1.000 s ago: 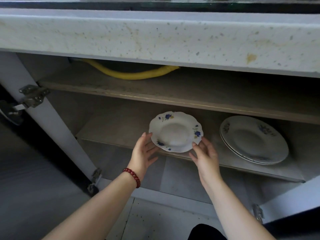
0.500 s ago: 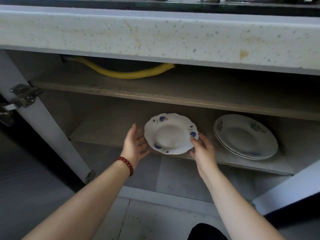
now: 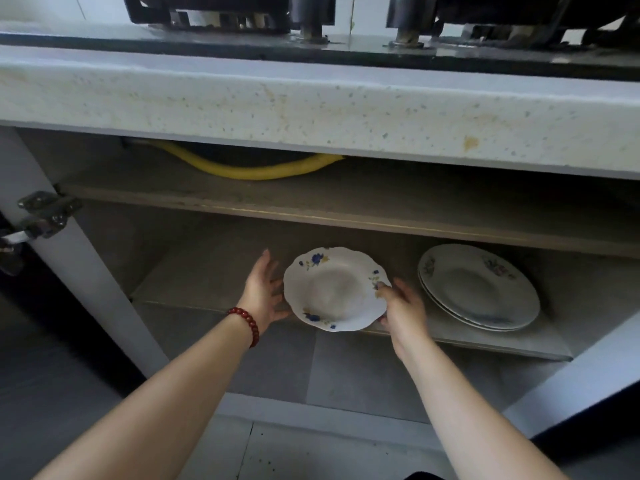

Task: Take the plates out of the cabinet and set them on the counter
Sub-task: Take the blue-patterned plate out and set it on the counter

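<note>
**A:** Where is the blue-flowered plate (image 3: 334, 289)?

**B:** Between the two grips, at the front of the lower shelf (image 3: 207, 282). Its near rim juts out past the shelf's front edge.

**A:** And the grips?

**B:** The right grip (image 3: 401, 306) pinches the plate's right rim, thumb on top and fingers beneath. The left grip (image 3: 265, 294) is spread, with straight fingers against the left rim and the thumb pointing up.

**A:** What's around them?

**B:** Right of the right grip, near but apart, a stack of plates (image 3: 478, 287) lies flat on the same shelf. Left of the left grip, shelf board runs to the cabinet post (image 3: 86, 258). Above both grips is the upper shelf (image 3: 346, 199) edge. Higher still is the desk (image 3: 311, 109), with its thick speckled edge.
</note>
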A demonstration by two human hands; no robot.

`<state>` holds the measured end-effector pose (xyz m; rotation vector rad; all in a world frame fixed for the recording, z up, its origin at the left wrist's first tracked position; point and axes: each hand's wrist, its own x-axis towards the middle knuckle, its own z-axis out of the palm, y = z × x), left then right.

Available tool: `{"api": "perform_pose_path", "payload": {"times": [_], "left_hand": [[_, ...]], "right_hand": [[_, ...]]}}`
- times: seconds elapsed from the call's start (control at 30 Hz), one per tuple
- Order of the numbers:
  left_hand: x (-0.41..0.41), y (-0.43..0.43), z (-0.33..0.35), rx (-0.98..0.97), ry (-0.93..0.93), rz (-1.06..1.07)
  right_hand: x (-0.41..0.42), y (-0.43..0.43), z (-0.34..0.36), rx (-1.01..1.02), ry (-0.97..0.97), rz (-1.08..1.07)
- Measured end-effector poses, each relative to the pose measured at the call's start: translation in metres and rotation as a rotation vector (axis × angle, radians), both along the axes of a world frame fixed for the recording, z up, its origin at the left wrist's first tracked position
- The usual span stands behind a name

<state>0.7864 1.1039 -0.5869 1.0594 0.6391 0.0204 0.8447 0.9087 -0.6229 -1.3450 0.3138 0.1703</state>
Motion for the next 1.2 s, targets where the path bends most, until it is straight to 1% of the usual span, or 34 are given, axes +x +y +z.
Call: {"api": "perform_pose_path", "payload": {"times": [0.2,0.33,0.53,0.67,0.73,0.8,0.93,1.03,1.1,1.2], "left_hand": [[-0.009,0.001,-0.004,0.009,0.008,-0.019],[-0.005,-0.001,0.000,-0.031,0.004,-0.035],[-0.009,-0.002,0.004,-0.062,0.013,-0.023],[-0.023,0.000,0.015,-0.090,0.043,0.011],[-0.036,-0.002,0.029,-0.107,0.062,0.040],[-0.052,-0.002,0.045,-0.104,0.089,0.065],[-0.098,0.001,0.083,-0.069,0.196,0.160],[-0.143,0.007,0.122,-0.127,0.243,0.250],[-0.170,0.012,0.150,-0.161,0.260,0.308],[-0.208,0.019,0.192,-0.151,0.261,0.409]], "right_hand": [[-0.001,-0.003,-0.005,0.013,0.011,0.021],[0.002,-0.003,-0.004,0.016,0.034,0.036],[-0.003,-0.004,-0.001,0.005,0.051,0.025],[-0.016,0.001,0.007,-0.019,0.067,0.056],[-0.026,0.005,0.016,-0.042,0.087,0.083],[-0.041,0.009,0.029,-0.110,0.107,0.118],[-0.083,0.022,0.064,-0.213,0.137,0.180],[-0.121,0.034,0.100,-0.311,0.182,0.281],[-0.145,0.042,0.127,-0.327,0.212,0.343],[-0.177,0.054,0.178,-0.387,0.256,0.421]]}}
